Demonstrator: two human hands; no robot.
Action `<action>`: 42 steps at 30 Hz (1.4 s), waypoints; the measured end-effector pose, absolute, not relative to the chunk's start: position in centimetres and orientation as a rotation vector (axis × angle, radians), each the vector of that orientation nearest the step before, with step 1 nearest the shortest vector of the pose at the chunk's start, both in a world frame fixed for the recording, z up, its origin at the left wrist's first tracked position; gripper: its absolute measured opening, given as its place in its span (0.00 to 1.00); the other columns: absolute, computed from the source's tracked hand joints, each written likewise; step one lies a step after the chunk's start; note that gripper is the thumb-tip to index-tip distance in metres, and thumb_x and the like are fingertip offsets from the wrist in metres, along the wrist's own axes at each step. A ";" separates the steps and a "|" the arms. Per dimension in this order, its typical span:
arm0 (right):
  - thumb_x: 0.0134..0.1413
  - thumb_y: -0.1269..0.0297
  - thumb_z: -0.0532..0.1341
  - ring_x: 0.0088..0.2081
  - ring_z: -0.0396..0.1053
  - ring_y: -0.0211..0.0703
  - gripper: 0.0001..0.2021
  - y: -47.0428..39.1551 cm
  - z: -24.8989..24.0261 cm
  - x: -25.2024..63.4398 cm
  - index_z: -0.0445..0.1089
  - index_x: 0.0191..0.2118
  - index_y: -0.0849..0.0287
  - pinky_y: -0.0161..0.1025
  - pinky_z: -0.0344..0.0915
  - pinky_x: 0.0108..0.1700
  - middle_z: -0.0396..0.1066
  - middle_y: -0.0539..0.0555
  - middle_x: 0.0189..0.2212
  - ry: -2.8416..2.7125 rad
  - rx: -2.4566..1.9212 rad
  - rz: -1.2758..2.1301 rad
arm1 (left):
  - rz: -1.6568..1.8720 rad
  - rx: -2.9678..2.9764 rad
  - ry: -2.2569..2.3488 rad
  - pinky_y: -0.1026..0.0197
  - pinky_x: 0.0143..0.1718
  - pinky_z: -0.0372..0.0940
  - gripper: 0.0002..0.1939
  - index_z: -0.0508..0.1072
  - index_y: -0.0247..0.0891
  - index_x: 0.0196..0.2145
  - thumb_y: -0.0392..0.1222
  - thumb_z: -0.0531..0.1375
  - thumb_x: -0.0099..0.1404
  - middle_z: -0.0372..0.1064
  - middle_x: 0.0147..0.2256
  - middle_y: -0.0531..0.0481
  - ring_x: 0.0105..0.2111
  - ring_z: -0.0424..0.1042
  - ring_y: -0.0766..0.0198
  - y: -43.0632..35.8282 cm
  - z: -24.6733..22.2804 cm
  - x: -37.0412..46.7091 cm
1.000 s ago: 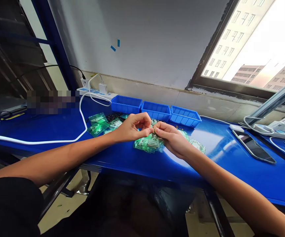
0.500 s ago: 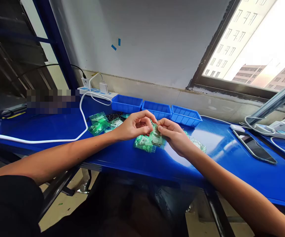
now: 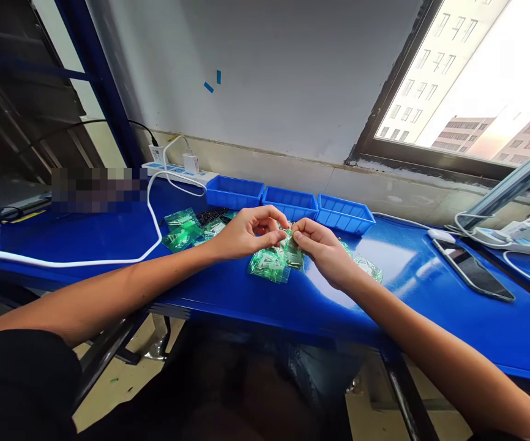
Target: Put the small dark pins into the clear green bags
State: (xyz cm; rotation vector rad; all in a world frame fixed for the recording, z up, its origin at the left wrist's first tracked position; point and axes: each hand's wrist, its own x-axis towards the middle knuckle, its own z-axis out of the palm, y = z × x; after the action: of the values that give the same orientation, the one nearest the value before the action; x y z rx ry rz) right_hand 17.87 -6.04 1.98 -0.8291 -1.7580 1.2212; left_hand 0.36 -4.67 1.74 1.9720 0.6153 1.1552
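Observation:
My right hand [image 3: 324,250] pinches the top of a small clear green zip bag [image 3: 295,256] between thumb and fingertips. The bag hangs upright and seems to have small contents that I cannot make out. Just to its left, my left hand [image 3: 246,234] holds its fingers curved, with a narrow gap between thumb and index tips; nothing shows in that gap. Below the hands, a pile of similar green bags [image 3: 267,269] lies on the blue table [image 3: 228,294]. More green bags [image 3: 182,229] lie left of my left hand, and others [image 3: 368,267] sit beyond my right wrist.
Three blue bins [image 3: 344,215] stand in a row along the wall. Dark small parts [image 3: 207,216] lie before the left one. A white cable [image 3: 109,263] runs across the table's left side from a power strip [image 3: 155,166]. A phone [image 3: 471,269] lies at the right.
The view has shifted very slightly. My right hand keeps its pinch on the zip bag, and my left hand stays beside it with hardly any movement.

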 end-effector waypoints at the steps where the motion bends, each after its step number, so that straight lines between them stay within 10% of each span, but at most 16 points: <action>1: 0.51 0.59 0.56 0.23 0.48 0.32 0.09 -6.0 2.0 17.9 0.58 0.26 0.58 0.35 0.46 0.27 0.52 0.44 0.20 -1.780 -0.843 1.175 | 1.156 1.976 0.618 0.69 0.23 0.63 0.07 0.66 0.35 0.31 0.40 0.59 0.56 0.64 0.20 0.56 0.22 0.66 0.72 -4.6 1.7 0.3; 42: 0.49 0.62 0.54 0.25 0.49 0.33 0.08 -6.5 2.3 17.6 0.56 0.24 0.57 0.36 0.47 0.28 0.52 0.45 0.22 -1.852 -0.866 1.207 | 1.173 2.283 0.645 0.71 0.21 0.59 0.03 0.67 0.37 0.31 0.39 0.56 0.59 0.66 0.20 0.56 0.21 0.67 0.72 -5.0 1.9 0.2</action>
State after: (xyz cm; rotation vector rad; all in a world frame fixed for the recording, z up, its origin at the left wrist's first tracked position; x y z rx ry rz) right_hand 17.64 -6.47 2.27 -0.8665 -1.8516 1.2072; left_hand 0.21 -4.98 1.93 2.2826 0.6449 1.1733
